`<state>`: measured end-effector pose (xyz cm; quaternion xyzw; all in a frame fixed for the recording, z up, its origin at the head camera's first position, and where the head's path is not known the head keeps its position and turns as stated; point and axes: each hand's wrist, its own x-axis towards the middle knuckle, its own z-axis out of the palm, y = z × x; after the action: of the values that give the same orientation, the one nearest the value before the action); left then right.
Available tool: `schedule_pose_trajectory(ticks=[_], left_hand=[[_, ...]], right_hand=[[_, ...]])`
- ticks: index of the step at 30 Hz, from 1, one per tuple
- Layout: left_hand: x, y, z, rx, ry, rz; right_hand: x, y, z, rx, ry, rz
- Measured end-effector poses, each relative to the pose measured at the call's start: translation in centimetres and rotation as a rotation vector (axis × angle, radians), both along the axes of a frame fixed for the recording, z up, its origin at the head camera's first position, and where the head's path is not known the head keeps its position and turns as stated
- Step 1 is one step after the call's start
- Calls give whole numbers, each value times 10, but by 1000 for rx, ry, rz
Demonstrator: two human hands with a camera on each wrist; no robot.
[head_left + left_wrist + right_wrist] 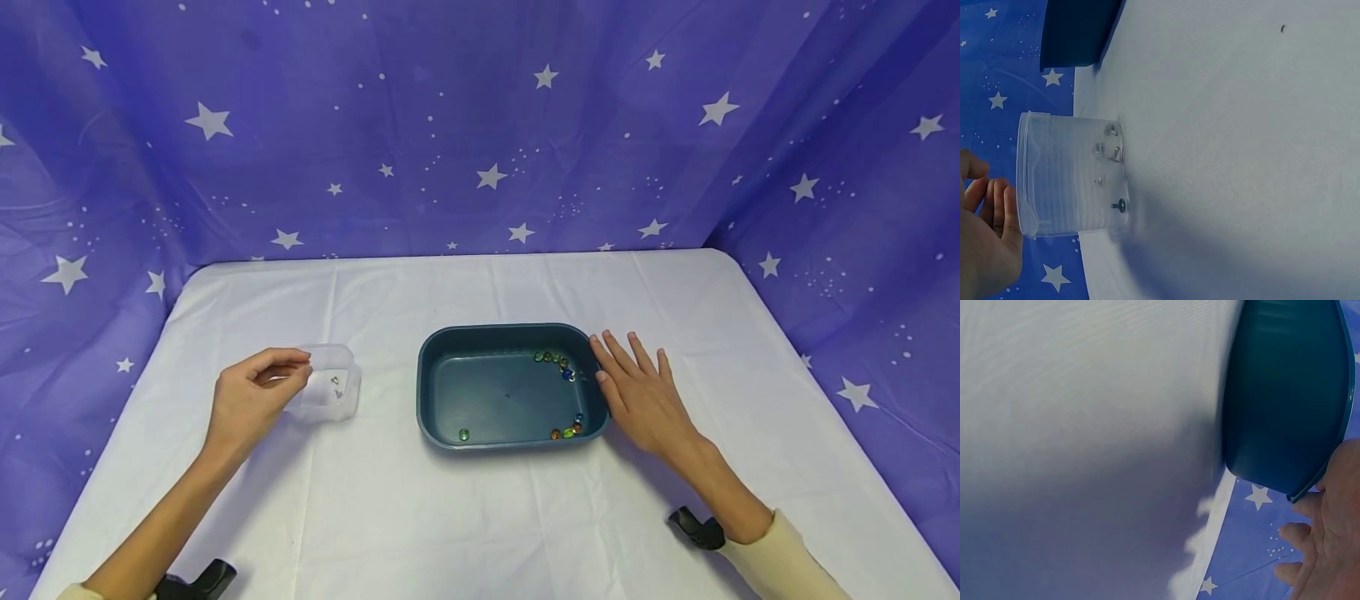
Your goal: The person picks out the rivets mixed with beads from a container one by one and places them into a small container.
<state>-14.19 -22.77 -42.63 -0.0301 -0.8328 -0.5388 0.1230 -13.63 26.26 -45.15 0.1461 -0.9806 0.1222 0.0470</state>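
My left hand [251, 404] hovers at the left rim of a small clear plastic tub [345, 354], fingers curved and thumb and index tips close together; whether they pinch something is hidden. Several small metal screws [1113, 153] lie on the tub's bottom. A dark teal tray [457, 383] stands right of the tub. Inside it, several coloured glass marbles [567, 432] gather toward the right end, with one green marble [464, 434] at the front left. My right hand [645, 404] rests against the tray's right rim, its fingers spread.
A white cloth [450, 533] covers the table. Blue curtains [450, 125] with white stars hang behind it and at both sides. A small dark object [1283, 28] lies on the cloth in the left wrist view. Each wrist carries a black camera mount [697, 528].
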Motion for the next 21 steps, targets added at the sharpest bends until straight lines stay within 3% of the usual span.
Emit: schedule_pose_trajectory(ticks=[5, 9, 15, 21], left_hand=[[-1, 3, 3, 36, 10, -21], [-4, 17, 11, 87, 17, -92], [-12, 64, 18, 140, 9, -225], [-22, 115, 22, 176, -48, -381]], right_hand=[[0, 0, 1, -2, -6, 0], [1, 0, 1, -1, -6, 1], [1, 1, 2, -6, -7, -1], [0, 0, 1, -13, -4, 3]])
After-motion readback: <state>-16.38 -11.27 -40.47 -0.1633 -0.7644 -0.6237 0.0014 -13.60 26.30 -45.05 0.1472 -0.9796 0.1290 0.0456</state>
